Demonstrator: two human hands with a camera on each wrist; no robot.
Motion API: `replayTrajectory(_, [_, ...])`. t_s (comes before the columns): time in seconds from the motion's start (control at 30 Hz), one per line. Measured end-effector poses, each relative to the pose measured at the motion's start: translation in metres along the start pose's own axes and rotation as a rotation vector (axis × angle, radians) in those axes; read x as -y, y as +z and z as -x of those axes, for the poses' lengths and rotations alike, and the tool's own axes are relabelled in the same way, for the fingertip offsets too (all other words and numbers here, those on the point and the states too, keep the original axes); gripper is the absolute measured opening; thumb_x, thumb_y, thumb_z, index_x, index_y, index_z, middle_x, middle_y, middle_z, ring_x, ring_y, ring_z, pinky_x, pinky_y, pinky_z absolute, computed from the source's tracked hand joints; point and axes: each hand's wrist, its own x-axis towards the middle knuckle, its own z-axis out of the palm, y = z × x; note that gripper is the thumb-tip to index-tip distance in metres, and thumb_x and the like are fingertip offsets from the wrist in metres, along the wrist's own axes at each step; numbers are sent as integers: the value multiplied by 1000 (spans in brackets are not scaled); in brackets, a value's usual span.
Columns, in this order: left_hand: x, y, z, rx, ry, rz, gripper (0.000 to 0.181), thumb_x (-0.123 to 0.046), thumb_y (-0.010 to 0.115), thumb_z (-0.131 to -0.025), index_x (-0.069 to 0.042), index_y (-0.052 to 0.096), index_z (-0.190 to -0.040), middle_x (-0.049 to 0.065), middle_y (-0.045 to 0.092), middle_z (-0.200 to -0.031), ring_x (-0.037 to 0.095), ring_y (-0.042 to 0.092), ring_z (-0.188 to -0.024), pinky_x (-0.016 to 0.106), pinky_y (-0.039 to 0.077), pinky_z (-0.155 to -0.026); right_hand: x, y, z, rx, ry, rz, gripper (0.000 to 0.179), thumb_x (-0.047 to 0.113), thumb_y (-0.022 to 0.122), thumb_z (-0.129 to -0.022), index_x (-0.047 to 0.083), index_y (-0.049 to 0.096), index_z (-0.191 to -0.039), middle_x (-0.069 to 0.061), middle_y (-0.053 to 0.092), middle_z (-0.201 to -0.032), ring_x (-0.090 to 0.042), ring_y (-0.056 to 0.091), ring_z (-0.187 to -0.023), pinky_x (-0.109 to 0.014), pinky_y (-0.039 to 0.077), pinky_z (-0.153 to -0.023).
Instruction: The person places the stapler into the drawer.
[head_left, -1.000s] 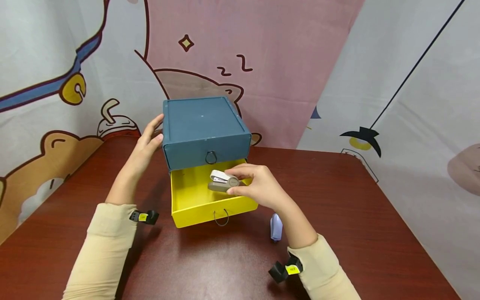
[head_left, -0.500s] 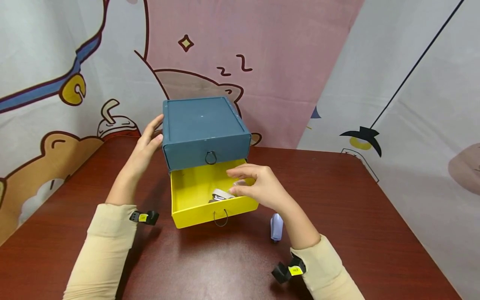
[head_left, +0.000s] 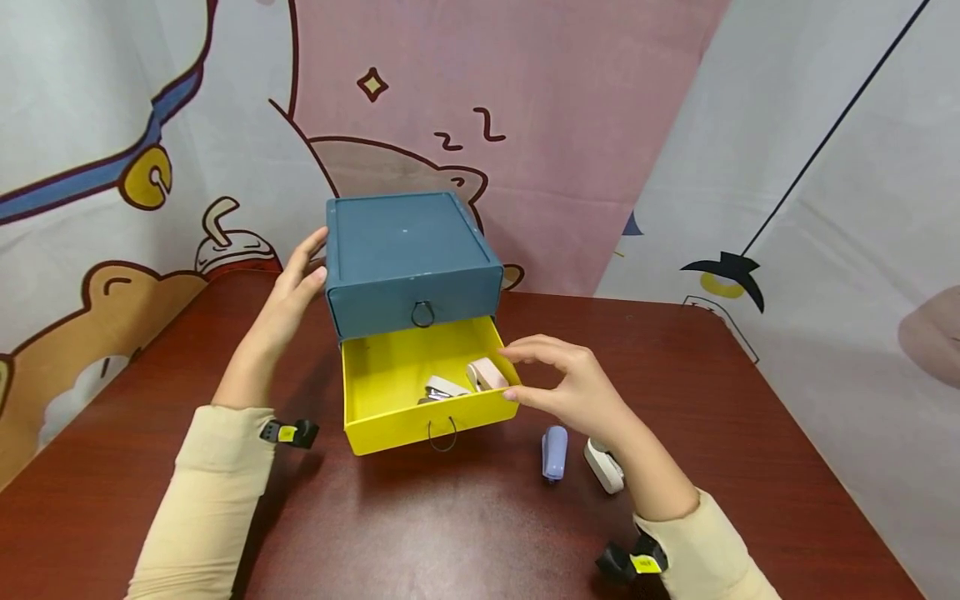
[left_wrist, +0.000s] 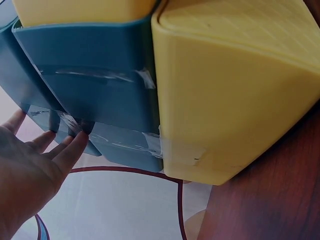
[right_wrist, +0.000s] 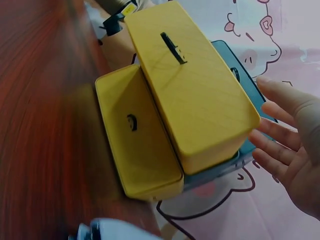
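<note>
My left hand (head_left: 287, 292) rests its fingers against the left side of the blue drawer cabinet (head_left: 408, 242); the left wrist view shows these fingers (left_wrist: 70, 150) spread on the taped blue wall. A yellow drawer (head_left: 375, 367) stands pulled out below the blue top drawer. Inside it, toward the front right, lie a white-and-grey stapler (head_left: 444, 387) and a pale pink stapler (head_left: 487, 375). My right hand (head_left: 573, 383) is at the drawer's right front corner, holding nothing, thumb and fingers apart; in the right wrist view its fingers are extended beside the yellow drawer front (right_wrist: 200, 95).
On the brown table (head_left: 465, 533), right of the drawer, lie a lavender stapler (head_left: 554, 454) and a white stapler (head_left: 604, 467) partly behind my right forearm. Another yellow drawer front (right_wrist: 137, 135) shows in the right wrist view. A printed curtain (head_left: 525, 167) hangs behind the table.
My right hand has let go of the white-and-grey stapler, which now lies in the yellow drawer, and moved right to the drawer's edge. The pink and white staplers have come into view. My left hand stays put.
</note>
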Motion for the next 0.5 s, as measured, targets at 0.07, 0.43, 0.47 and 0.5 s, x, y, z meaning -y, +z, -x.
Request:
replayTrajectory(0.07, [0, 0, 0, 0, -1, -4, 61, -27, 41, -96, -18, 22, -153, 7, 22, -154, 30, 26, -136, 45, 27, -104, -3, -3, 5, 7, -4, 4, 44, 14, 82, -76, 8, 68, -118, 6, 64, -114, -18, 58, -103, -40, 45, -89])
replayTrajectory(0.43, [0, 0, 0, 3, 3, -3, 61, -29, 41, -97, -18, 22, -153, 6, 22, -154, 32, 24, -136, 43, 27, -104, -21, -15, 29, 56, -4, 61, 52, 18, 84, -74, 11, 65, -121, -1, 63, -116, -21, 58, -103, -38, 49, -85])
replayTrajectory(0.47, [0, 0, 0, 3, 3, -3, 61, -29, 41, -97, -18, 22, -153, 6, 22, -154, 32, 25, -136, 43, 27, -104, -23, -16, 31, 65, -2, 63, 53, 19, 84, -74, 11, 65, -122, -2, 63, -117, -20, 57, -103, -38, 49, -85])
replayTrajectory(0.5, [0, 0, 0, 3, 4, -4, 61, -29, 41, -97, -19, 22, -153, 6, 22, -154, 32, 25, -136, 43, 27, -104, -24, -17, 33, 77, 1, 66, 54, 21, 84, -73, 11, 64, -123, -2, 63, -117, -19, 57, -104, -38, 48, -85])
